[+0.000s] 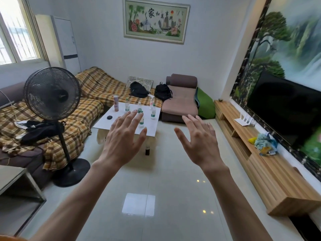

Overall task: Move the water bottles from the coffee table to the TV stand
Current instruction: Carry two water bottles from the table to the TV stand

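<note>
Several clear water bottles with green labels stand on the white coffee table across the room: one at the back left, one on the right, one near the front partly behind my left fingers. A pink cylinder stands at the table's back left. My left hand and my right hand are both raised in front of me, fingers spread, holding nothing, well short of the table. The long wooden TV stand runs along the right wall under a black TV.
A black pedestal fan stands left of my path, beside a plaid-covered sofa. Two black backpacks lie on the far sofa. On the TV stand lie a crumpled blue-yellow cloth and a white router. A small dark bottle stands on the floor.
</note>
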